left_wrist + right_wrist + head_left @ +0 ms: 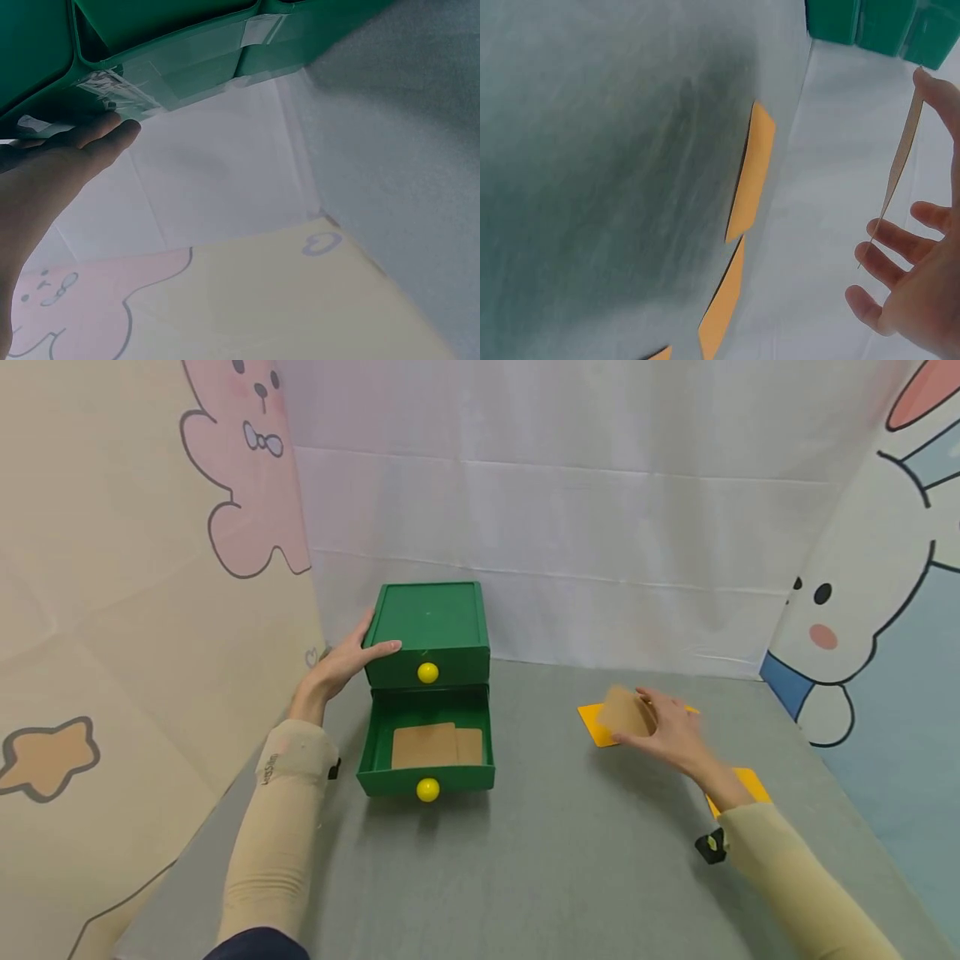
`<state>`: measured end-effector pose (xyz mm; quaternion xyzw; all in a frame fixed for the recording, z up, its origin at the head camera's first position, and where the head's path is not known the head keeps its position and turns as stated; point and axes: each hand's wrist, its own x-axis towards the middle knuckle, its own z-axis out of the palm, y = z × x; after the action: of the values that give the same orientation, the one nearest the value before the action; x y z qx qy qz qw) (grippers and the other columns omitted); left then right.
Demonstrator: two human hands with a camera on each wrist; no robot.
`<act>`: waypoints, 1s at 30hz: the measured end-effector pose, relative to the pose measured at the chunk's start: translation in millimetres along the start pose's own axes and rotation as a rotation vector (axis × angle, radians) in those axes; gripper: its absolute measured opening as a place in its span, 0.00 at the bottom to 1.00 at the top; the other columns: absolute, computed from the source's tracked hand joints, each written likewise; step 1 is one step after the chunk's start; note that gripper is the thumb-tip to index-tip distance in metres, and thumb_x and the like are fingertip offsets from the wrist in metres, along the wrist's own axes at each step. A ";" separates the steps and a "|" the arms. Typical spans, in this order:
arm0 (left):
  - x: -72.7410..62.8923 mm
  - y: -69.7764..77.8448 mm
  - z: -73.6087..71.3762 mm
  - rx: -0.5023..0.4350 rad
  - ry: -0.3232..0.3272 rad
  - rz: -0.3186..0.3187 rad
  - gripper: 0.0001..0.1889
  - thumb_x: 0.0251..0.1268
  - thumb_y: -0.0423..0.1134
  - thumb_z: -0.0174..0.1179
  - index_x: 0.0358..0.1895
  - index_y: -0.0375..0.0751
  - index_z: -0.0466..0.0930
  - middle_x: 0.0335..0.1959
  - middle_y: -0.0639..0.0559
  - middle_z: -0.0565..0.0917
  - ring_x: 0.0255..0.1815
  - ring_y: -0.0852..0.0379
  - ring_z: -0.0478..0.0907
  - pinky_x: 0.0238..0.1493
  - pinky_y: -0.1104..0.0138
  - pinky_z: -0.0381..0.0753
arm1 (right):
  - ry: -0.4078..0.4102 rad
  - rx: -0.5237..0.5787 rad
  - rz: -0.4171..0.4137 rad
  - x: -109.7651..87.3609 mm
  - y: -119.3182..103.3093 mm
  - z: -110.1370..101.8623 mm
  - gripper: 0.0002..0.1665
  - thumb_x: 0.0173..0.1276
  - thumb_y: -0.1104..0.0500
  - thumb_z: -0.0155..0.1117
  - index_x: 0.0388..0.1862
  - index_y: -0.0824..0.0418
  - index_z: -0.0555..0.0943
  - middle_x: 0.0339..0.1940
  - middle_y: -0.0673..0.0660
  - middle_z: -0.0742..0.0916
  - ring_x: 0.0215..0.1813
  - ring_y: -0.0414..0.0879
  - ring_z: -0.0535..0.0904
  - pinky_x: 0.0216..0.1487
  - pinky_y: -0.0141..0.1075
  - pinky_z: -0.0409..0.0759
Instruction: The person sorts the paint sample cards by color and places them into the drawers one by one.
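Nearest to the camera, at bottom left, the beige L sleeve point(273, 843) is lying over the grey table point(525, 860). The L hand point(342, 662) is resting on the top left edge of the green drawer unit point(429, 614), thumb on top, other fingers along the side, spread rather than curled; probably it is steadying the unit. The upper drawer point(472, 667) is sitting closed. The lower drawer point(468, 778) is standing pulled out, w/ at least two overlapping brown cards point(424, 747) lying inside. Farther R, the held brown card point(622, 712) is hanging above the table, near an orange card point(597, 728); the R hand point(675, 735) is pinching it btw. thumb and fingers. Another orange card point(752, 783) is lying partly hidden below the R wrist point(720, 783).

The step in hand, I am judging, is the moving of this held card; in which direction, the frames are not telling. The next move is calling for a light but sure pinch, b/c such thin card is probably bending easily, and, if the lower drawer is receiving it, for clearing the drawer front.
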<state>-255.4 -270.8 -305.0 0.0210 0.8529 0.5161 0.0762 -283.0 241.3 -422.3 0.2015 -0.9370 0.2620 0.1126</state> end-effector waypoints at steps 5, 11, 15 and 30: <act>4.4 -4.3 -0.9 0.002 0.001 0.003 0.51 0.66 0.56 0.56 0.76 0.61 0.21 0.79 0.56 0.27 0.80 0.48 0.25 0.75 0.38 0.34 | -0.025 0.035 -0.031 5.1 -19.2 9.4 0.56 0.49 0.42 0.76 0.71 0.63 0.63 0.62 0.69 0.78 0.59 0.66 0.68 0.54 0.62 0.60; 20.6 -20.7 -4.6 0.020 0.024 0.011 0.52 0.64 0.60 0.57 0.76 0.67 0.22 0.80 0.58 0.28 0.81 0.49 0.27 0.76 0.38 0.36 | -0.064 0.062 -0.084 11.8 -46.4 15.9 0.56 0.49 0.42 0.77 0.72 0.60 0.62 0.64 0.67 0.78 0.60 0.64 0.68 0.56 0.61 0.59; 24.1 -24.8 -6.0 0.057 0.034 0.008 0.52 0.62 0.63 0.57 0.75 0.69 0.22 0.79 0.60 0.28 0.81 0.49 0.28 0.76 0.39 0.38 | -0.104 0.080 -0.117 16.5 -64.9 18.6 0.56 0.50 0.41 0.75 0.73 0.58 0.62 0.65 0.63 0.77 0.61 0.60 0.68 0.56 0.56 0.60; 22.5 -18.7 -11.4 0.224 0.028 0.015 0.53 0.60 0.67 0.56 0.76 0.66 0.24 0.79 0.59 0.29 0.81 0.46 0.30 0.74 0.37 0.42 | -0.179 0.109 -0.252 35.8 -127.7 29.3 0.53 0.50 0.38 0.73 0.73 0.54 0.64 0.66 0.58 0.77 0.62 0.56 0.69 0.60 0.54 0.62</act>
<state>-278.6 -286.9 -318.8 0.0285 0.9061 0.4181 0.0578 -262.3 114.4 -378.6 0.3460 -0.8950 0.2771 0.0497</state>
